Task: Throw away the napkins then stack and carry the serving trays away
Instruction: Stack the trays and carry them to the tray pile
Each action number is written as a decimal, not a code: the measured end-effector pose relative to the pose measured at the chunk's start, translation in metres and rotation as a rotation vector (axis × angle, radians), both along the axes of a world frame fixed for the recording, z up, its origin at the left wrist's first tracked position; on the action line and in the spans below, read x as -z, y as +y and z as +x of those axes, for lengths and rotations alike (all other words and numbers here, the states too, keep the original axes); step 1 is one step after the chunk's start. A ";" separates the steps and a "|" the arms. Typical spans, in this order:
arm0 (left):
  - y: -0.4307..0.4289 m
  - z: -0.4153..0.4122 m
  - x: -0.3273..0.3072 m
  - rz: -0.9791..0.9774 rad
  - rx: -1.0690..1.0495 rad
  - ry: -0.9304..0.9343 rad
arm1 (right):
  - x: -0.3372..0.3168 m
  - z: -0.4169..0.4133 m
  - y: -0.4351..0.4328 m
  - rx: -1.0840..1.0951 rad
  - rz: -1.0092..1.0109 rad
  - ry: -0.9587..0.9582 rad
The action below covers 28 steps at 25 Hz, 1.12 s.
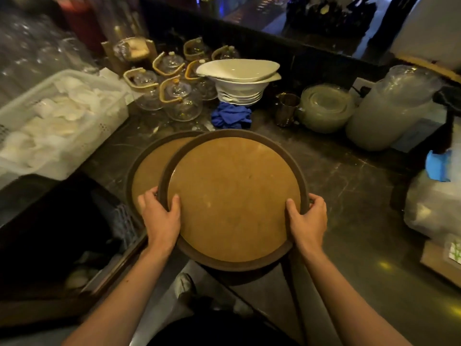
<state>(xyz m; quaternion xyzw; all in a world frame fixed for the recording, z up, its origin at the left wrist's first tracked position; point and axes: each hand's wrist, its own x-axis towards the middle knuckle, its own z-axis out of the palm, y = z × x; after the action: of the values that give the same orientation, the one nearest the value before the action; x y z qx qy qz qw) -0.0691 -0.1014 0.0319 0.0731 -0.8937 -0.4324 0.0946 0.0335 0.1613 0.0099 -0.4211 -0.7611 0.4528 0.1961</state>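
Two round brown serving trays lie overlapped at the near edge of the dark counter. The upper tray (234, 196) sits shifted right over the lower tray (147, 171), of which only the left crescent shows. My left hand (161, 216) grips the upper tray's left rim, thumb on its surface. My right hand (308, 217) grips its right rim the same way. The upper tray's near edge overhangs the counter. No napkins lie on the trays.
A white crate of folded cloths (50, 123) stands at left. Behind the trays are glass teapots (174, 96), stacked white bowls (239, 78), a blue rag (230, 116), a metal cup (287, 108), glass plates (324, 108) and a large jar (391, 108). A dark bin (62, 233) sits lower left.
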 end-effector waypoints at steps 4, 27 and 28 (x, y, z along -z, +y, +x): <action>-0.036 -0.009 0.007 -0.032 -0.098 -0.057 | 0.003 -0.035 -0.028 -0.092 -0.017 -0.018; -0.085 -0.088 0.063 -0.096 -0.047 -0.161 | 0.040 -0.116 -0.076 -0.064 0.066 -0.052; -0.087 -0.088 0.065 -0.097 -0.048 -0.159 | 0.040 -0.118 -0.076 -0.082 0.067 -0.056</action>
<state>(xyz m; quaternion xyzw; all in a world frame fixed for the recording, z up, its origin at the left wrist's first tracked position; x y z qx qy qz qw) -0.1574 -0.1883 -0.0329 0.1240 -0.9163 -0.3791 0.0370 -0.0847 0.0853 -0.0302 -0.3950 -0.7977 0.4227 0.1701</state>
